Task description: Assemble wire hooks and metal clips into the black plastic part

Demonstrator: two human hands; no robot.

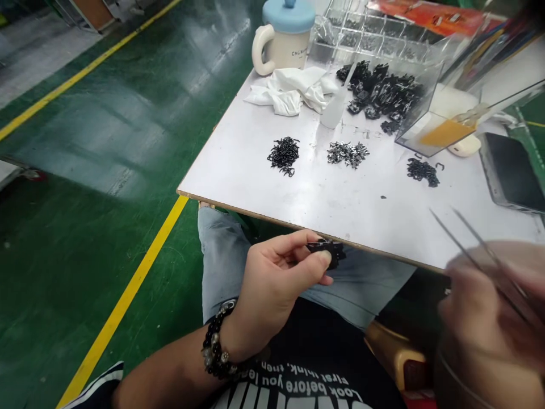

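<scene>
Pinched between the fingers and thumb of my left hand is a small black plastic part, just below the table's front edge. My right hand, blurred by motion, grips metal tweezers at the lower right. Their two thin tips are apart, point up and left over the table, and have nothing visible between them. Ahead on the white table lie a pile of small black hooked pieces, a pile of tiny silvery pieces and another pile of small black pieces.
A heap of black parts lies behind, beside a clear spatula-like piece and white cloth. Around them are a blue-lidded mug, a clear divided box, a tilted clear holder and a phone.
</scene>
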